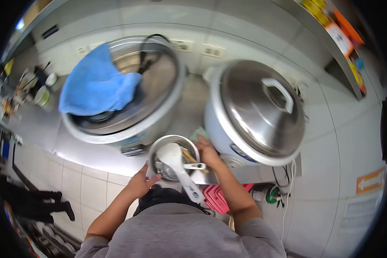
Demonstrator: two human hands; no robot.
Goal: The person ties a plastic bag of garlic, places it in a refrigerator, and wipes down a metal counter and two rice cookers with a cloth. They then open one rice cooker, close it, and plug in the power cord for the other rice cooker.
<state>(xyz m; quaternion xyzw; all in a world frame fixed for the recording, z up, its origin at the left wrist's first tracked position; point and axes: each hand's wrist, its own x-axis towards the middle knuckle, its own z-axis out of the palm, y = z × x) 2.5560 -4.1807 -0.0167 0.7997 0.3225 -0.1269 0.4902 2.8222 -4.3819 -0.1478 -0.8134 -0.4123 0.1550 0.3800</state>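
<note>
In the head view, my left hand grips a round metal pot by its near left side, the thumb over the rim. Inside the pot stand a white rice paddle, a smaller white spoon and a yellowish-brown handle; the paddle's handle sticks out toward me. My right hand is just right of the pot, low over the counter, its fingers on a pale green cloth. Those fingers are slightly blurred and partly hidden.
A large rice cooker with a blue cloth on its lid stands at left. Another lidded cooker stands at right on the steel counter. Below are a pink basket and a white cord. A person's legs show at far left.
</note>
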